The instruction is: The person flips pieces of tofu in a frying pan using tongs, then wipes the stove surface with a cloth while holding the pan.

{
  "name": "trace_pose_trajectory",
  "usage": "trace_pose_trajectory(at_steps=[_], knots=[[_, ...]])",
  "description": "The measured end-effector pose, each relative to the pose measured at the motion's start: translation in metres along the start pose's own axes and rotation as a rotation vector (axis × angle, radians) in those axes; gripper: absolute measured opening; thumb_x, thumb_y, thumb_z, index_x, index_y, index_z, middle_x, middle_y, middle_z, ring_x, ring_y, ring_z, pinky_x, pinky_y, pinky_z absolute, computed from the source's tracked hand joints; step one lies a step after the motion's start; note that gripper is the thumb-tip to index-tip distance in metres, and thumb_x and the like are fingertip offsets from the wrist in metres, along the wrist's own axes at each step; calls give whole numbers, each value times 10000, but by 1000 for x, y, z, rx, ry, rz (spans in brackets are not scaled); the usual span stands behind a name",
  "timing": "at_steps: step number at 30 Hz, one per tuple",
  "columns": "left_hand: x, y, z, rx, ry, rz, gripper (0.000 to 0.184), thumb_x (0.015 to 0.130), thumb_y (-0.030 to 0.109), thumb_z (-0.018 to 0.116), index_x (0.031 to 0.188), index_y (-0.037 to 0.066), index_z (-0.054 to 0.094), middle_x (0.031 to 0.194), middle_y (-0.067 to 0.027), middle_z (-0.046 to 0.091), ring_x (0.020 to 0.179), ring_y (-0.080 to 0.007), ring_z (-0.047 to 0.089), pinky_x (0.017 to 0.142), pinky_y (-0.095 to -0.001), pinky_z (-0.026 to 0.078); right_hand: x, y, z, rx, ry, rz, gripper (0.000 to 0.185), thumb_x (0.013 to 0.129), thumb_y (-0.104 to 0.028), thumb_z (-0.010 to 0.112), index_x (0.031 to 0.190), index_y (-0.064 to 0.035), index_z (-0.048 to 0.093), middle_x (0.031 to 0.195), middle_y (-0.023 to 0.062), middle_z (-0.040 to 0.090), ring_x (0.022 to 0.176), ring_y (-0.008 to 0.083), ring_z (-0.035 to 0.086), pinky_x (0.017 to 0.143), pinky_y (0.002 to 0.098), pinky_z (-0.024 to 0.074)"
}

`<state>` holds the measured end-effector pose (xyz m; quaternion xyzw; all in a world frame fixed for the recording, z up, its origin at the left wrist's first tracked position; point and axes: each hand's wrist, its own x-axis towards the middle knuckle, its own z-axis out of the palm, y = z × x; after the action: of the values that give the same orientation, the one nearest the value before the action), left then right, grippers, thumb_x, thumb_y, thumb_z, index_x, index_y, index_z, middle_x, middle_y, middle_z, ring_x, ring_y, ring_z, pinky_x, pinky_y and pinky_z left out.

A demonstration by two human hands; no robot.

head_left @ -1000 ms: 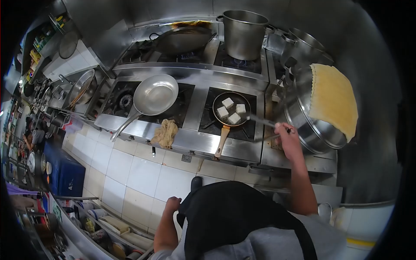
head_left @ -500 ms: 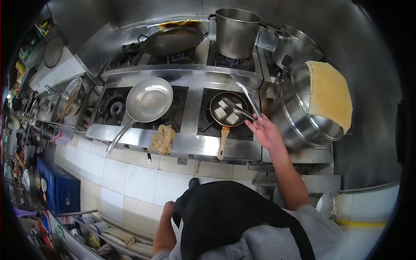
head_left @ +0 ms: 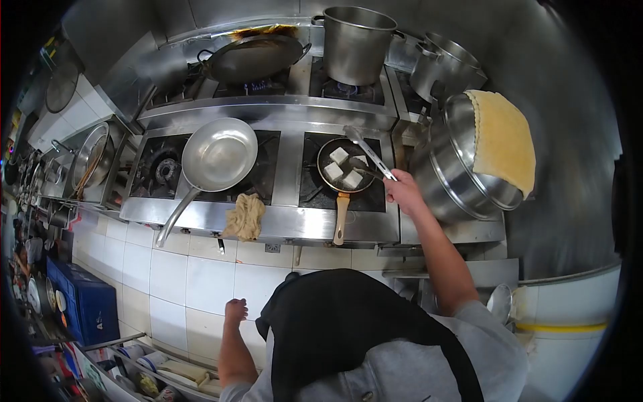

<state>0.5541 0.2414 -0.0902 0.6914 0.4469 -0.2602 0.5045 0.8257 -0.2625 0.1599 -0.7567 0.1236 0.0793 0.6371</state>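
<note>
My right hand (head_left: pixel 403 190) grips a pair of metal tongs (head_left: pixel 372 154) beside a small frying pan (head_left: pixel 323 175). One arm of the tongs reaches low into the right side of the pan, the other slants above its rim. Several white blocks (head_left: pixel 333 172), which look like tofu, lie in the pan; one is partly hidden by the tongs. The pan rests on a burner, its pale handle (head_left: pixel 340 221) pointing towards me. Over the floor, away from the stove, hangs my left hand (head_left: pixel 236 309), fingers curled in with nothing visible in them.
A large steel pan (head_left: pixel 220 154) sits on the left front burner, near a crumpled cloth (head_left: pixel 244 218). Behind are a dark wok (head_left: pixel 253 60) and a tall pot (head_left: pixel 358 47). A big steel pot (head_left: pixel 455 167) with a yellow cloth (head_left: pixel 502 144) stands right. A blue crate (head_left: pixel 87 295) is left.
The tongs have turned and their arms look closer together. My left hand has moved forward and left, away from my apron. The whole view has shifted slightly.
</note>
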Motion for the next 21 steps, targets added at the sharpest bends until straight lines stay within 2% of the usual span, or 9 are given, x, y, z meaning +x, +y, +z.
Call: trace_pose_trajectory(at_steps=[1, 2, 4, 6, 7, 9, 10, 12, 21], knots=[[2, -5, 11, 17, -28, 11, 176, 808, 203, 564, 804, 27, 549, 598, -73, 560, 441, -162, 515, 381, -300, 422, 6, 5, -2, 1, -2, -1, 46, 790, -76, 558, 799, -34, 543, 667, 14, 485, 539, 105, 474, 437, 257, 393], [13, -22, 19, 222, -94, 286, 187, 805, 205, 569, 807, 19, 567, 624, -90, 582, 477, -182, 542, 421, -320, 446, 16, 14, -3, 12, -35, -2, 51, 788, -80, 558, 794, -32, 543, 649, 14, 478, 518, 106, 468, 431, 259, 388], [28, -41, 39, 359, -125, 428, 230, 792, 223, 587, 808, -5, 604, 684, -124, 623, 570, -210, 589, 520, -342, 482, 23, 18, -6, 25, -68, -1, 56, 787, -85, 557, 790, -30, 543, 631, 13, 471, 497, 106, 463, 424, 260, 383], [18, -40, 60, 197, -134, 202, 302, 762, 257, 624, 799, -42, 644, 749, -154, 654, 708, -210, 619, 642, -326, 483, 22, 14, -3, -8, -82, 34, 57, 786, -85, 553, 784, -30, 537, 616, 14, 466, 475, 107, 457, 401, 265, 366], [11, -35, 62, 197, -130, 202, 302, 762, 257, 624, 799, -42, 644, 749, -154, 654, 708, -210, 619, 642, -326, 483, 25, 15, -2, -6, -85, 33, 57, 786, -85, 553, 784, -30, 537, 616, 14, 466, 475, 107, 457, 401, 265, 366], [6, -37, 69, 265, -225, 638, 310, 751, 260, 633, 792, -48, 637, 727, -149, 650, 704, -179, 612, 625, -316, 476, 31, 17, 0, -67, -115, 67, 36, 787, -78, 540, 784, -43, 528, 630, -9, 426, 489, 89, 418, 427, 252, 365], [6, -37, 73, 261, -219, 637, 310, 751, 260, 633, 792, -48, 637, 727, -149, 650, 704, -179, 612, 625, -316, 476, 33, 18, 0, -67, -122, 65, 36, 787, -78, 540, 784, -43, 528, 630, -9, 426, 489, 89, 418, 427, 252, 365], [-13, -16, 78, 233, -49, 229, 280, 763, 236, 613, 804, -40, 632, 710, -133, 644, 662, -186, 610, 605, -322, 479, 35, 16, 0, -127, -138, 70, 55, 779, -98, 552, 788, -47, 535, 637, -5, 439, 489, 92, 432, 428, 256, 372], [-32, 10, 64, 149, -48, 68, 270, 767, 217, 576, 884, -24, 599, 706, -115, 618, 563, -195, 583, 486, -324, 498, 43, 27, 2, -133, -114, 47, 80, 792, -127, 560, 813, -52, 545, 648, 1, 447, 492, 100, 437, 434, 257, 383]])
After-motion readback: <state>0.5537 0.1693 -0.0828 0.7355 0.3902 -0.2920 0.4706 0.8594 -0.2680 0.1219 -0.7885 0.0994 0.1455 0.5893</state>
